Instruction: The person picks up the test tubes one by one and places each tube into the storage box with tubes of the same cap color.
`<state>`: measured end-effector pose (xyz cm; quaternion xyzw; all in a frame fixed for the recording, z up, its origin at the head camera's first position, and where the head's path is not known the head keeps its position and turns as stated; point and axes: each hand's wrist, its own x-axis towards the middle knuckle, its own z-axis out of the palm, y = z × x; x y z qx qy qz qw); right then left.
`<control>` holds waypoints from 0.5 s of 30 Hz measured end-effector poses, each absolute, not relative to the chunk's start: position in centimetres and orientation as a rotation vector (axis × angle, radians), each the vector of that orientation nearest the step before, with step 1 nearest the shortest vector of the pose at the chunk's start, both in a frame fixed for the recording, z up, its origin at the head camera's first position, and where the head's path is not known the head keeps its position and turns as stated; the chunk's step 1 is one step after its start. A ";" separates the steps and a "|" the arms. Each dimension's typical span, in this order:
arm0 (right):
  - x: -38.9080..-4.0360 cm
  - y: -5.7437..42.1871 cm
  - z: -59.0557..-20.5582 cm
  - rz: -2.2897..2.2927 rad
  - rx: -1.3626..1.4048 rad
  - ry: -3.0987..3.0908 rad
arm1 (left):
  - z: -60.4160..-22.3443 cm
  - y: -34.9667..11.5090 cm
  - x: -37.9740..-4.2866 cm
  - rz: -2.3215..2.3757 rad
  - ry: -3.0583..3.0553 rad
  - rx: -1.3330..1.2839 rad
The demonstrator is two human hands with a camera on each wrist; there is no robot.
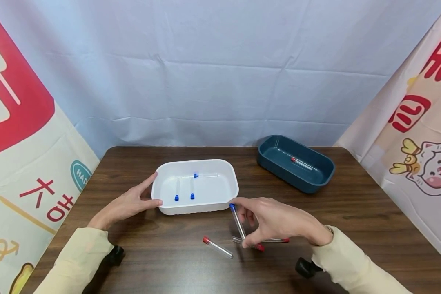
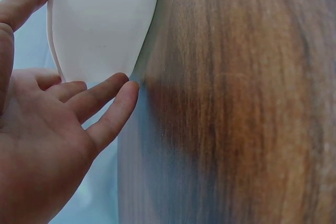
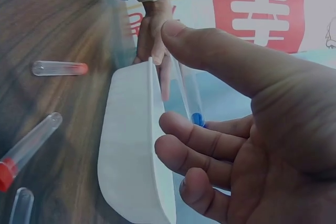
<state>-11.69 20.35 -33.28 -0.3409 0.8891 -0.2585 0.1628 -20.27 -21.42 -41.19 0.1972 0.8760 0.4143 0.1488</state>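
One tube in a small pinch, and it could slip

From my far-off seat I look at the head view first. The right hand (image 1: pixel 275 216) has one blue-capped tube (image 1: pixel 239 223) clamped between thumb and pointing finger, near its two ends. The white tray (image 1: pixel 191 209) is ahead and to the left of the pinch, its near corner just beside the tube's cap. Three more blue-capped tubes (image 1: pixel 207 175) lie in it. The held tube looks smooth, so I think it could pop out if the thumb goes soft. Three red-capped tubes (image 1: pixel 218 248) lie on the table (image 1: pixel 161 265), close to the pinch on the near side. A dropped tube could bump them, and round things roll. Well past the pinch, to the right, the dark blue tray (image 1: pixel 279 169) has a lone red-capped tube (image 1: pixel 302 163) in it.

Next, the left wrist view. The left hand (image 2: pixel 50 124) has its fingers apart, resting against the tray end across from the pinch. If it pushes too hard, I think the white tray could slide and knock the held tube.

Last, the right wrist view. The tube stretches from the thumb to the pointing finger, blue cap by that finger. The other fingers curl near the tray's rim; I can't tell if they touch. Going too low could catch them on the rim and twist the tube loose.
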 end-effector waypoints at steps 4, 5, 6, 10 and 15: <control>-12.5 19.9 -33.1 -0.771 -0.977 2.528 | -41.1 -21.4 -20.2 1.180 2.527 0.564; -12.7 19.8 -33.1 -0.778 -0.985 2.526 | -41.1 -21.4 -20.2 1.176 2.530 0.563; -12.9 19.7 -33.0 -0.784 -0.997 2.524 | -41.0 -21.4 -20.2 1.171 2.534 0.562; -13.7 19.1 -32.9 -0.807 -1.028 2.511 | -40.9 -21.4 -20.1 1.180 2.531 0.563; -14.6 18.3 -32.6 -0.831 -1.047 2.507 | -40.8 -21.5 -20.0 1.214 2.518 0.565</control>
